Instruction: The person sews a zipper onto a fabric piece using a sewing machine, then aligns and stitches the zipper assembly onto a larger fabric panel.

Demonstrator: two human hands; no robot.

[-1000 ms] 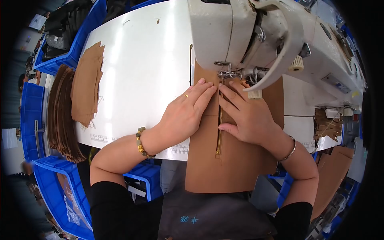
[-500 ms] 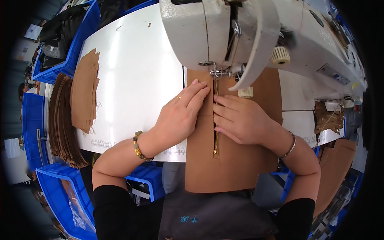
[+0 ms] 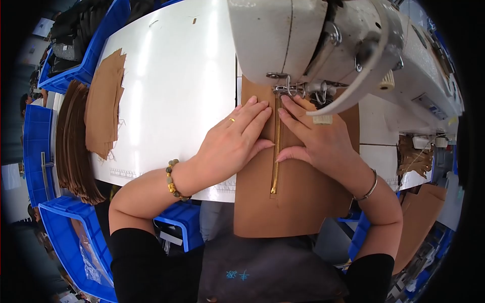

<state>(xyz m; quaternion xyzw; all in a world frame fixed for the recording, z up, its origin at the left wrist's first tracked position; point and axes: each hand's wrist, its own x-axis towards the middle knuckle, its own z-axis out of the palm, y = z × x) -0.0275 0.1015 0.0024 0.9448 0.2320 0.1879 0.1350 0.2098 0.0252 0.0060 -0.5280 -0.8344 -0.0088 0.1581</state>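
A brown panel (image 3: 298, 212) lies under the head of a white sewing machine (image 3: 273, 40). Lengthwise along the panel runs a gold zipper (image 3: 276, 174), its far end near the presser foot (image 3: 288, 90). My left hand (image 3: 235, 134) lies flat on the panel's left part, thumb reaching to the zipper's edge. Pressed to the panel right of the zipper is my right hand (image 3: 316, 134), with fingers spread and fingertips close to the presser foot. Neither hand grips anything. The needle's tip cannot be made out.
Brown fabric pieces (image 3: 104, 106) and a thick brown stack (image 3: 76, 141) sit at the table's left. Blue bins (image 3: 76, 242) stand beside the table. Brown scraps (image 3: 414, 156) lie at right, and a larger brown piece (image 3: 422, 222) is below them.
My right hand has moved forward toward the presser foot, its fingers and thumb now spread wider. My left thumb has come out toward the zipper. The whole view has shifted slightly.
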